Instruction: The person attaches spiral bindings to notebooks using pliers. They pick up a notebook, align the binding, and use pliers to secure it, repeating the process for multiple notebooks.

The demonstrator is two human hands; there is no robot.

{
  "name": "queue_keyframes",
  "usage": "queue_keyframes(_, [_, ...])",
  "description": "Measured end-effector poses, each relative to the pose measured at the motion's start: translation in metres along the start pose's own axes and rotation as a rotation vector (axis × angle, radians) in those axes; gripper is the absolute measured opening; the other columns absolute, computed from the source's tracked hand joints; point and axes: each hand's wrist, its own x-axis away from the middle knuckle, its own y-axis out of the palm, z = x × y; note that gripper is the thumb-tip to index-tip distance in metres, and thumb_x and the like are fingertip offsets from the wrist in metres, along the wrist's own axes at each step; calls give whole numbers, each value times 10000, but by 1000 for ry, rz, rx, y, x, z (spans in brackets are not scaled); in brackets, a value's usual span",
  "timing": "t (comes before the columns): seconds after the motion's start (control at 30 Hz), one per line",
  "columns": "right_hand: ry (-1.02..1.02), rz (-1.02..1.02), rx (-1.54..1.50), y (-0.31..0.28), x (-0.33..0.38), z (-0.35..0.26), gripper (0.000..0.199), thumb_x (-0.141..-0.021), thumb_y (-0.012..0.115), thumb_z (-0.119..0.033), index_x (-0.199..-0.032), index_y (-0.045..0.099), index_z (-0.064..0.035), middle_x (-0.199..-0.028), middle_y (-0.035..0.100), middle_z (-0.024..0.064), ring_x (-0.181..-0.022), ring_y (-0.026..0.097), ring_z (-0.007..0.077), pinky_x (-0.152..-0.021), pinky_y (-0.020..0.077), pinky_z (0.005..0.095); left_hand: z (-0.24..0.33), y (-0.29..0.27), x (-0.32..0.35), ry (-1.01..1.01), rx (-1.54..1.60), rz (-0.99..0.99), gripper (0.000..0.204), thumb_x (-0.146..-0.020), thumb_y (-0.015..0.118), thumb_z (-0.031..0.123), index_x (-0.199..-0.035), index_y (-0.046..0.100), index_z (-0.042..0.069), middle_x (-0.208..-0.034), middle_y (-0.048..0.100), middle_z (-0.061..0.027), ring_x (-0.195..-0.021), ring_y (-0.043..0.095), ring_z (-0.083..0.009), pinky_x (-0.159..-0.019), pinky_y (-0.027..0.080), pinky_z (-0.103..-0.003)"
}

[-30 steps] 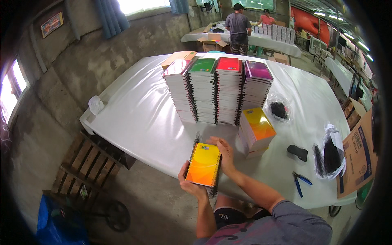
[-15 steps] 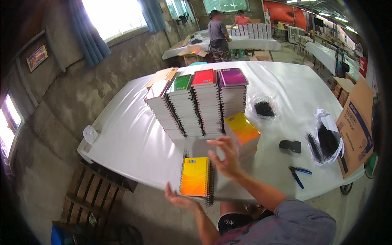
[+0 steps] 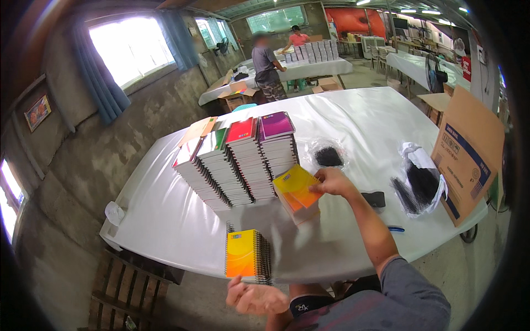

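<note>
At the top of a stack of yellow-and-orange notebooks (image 3: 298, 212), my right hand (image 3: 333, 182) pinches the edge of a yellow-orange notebook (image 3: 298, 183). That notebook sits tilted and askew over the orange cover beneath it; I cannot tell how thick it is. Near the table's front edge stands a pile of yellow spiral notebooks (image 3: 242, 254) with black coils. Just below that pile is my left hand (image 3: 258, 298), its fingers loosely curled and nothing visible in them.
Tall notebook stacks with green (image 3: 212, 141), red (image 3: 242, 130) and purple (image 3: 277, 125) covers stand behind. To the right lie bagged black coils (image 3: 329, 156), a black object (image 3: 374, 199), a blue-handled tool (image 3: 396, 229) and an open carton (image 3: 464, 160). Two people work at a far table (image 3: 317, 70).
My right hand has moved from above the table to the yellow-orange stack and taken hold of its top notebook. My left hand has curled its fingers below the spiral pile. The view has shifted.
</note>
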Motion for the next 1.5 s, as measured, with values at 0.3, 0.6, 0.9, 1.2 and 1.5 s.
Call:
queue_keyframes(0.3, [-366,198,77,-40,112,-8,208,-711,654,-63,-906,584,-85,-721,641,102,-687,643,260,-597,492,340,45,55,27,-99,210,-643,428,-779,635,269,-1088,483,15,-1117,507,-150,-1114,448,-302,-987,323,-468])
queue_keyframes(0.6, [-245,-84,102,-20,173,94,368,-712,683,-169,-1072,602,-165,-947,619,97,-840,600,298,-697,488,380,44,89,151,-154,-132,-1242,522,-738,670,423,-1171,538,165,-1087,534,-29,-1195,392,-253,-994,69,-644])
queue_keyframes(0.9, [511,371,841,-119,141,214,451,-725,630,-179,-1153,507,-103,-1075,555,171,-999,549,342,-827,459,459,51,109,172,-203,-83,-987,535,-572,764,513,-861,535,124,-937,497,-41,-1102,422,-277,-925,220,-569])
queue_keyframes(1.2, [477,234,548,-182,137,205,484,-805,579,-207,-1271,474,-131,-1140,557,205,-1080,519,365,-942,409,425,48,103,164,-132,-111,-880,396,-534,793,406,-784,585,180,-958,505,-37,-1045,449,-269,-913,280,-480])
queue_keyframes(1.5, [545,370,618,-181,144,191,436,-876,494,-395,-1197,514,-102,-1106,567,156,-1032,534,341,-862,428,431,45,106,163,-207,-91,-913,375,-536,789,422,-755,592,189,-913,534,10,-1031,458,-250,-894,268,-499])
